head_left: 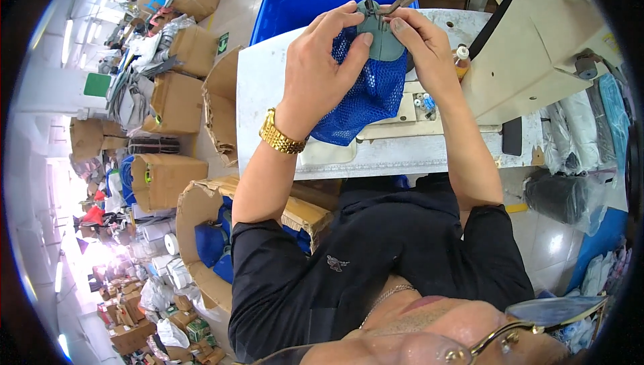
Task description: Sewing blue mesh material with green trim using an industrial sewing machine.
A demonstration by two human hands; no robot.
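Under the needle of a sewing machine (pixel 367 4) lies a blue mesh piece (pixel 359 107) with a grey-green panel (pixel 386 41) at its far end. My left hand (pixel 325 60) grips the left side of the piece, fingertips at the panel's left edge and thumb on the mesh beside it. On the other side, my right hand (pixel 429 46) pinches the panel's right edge close to the presser foot. The mesh hangs toward me over the machine bed. What lies beneath the panel is hidden.
A blue plastic bin (pixel 275 13) stands behind the white table (pixel 258 90). Small bobbins (pixel 425 105) and an oil bottle (pixel 461 60) sit near the machine arm (pixel 530 49). A dark flat object (pixel 512 137) lies on the right. An open carton (pixel 191 231) holds blue pieces.
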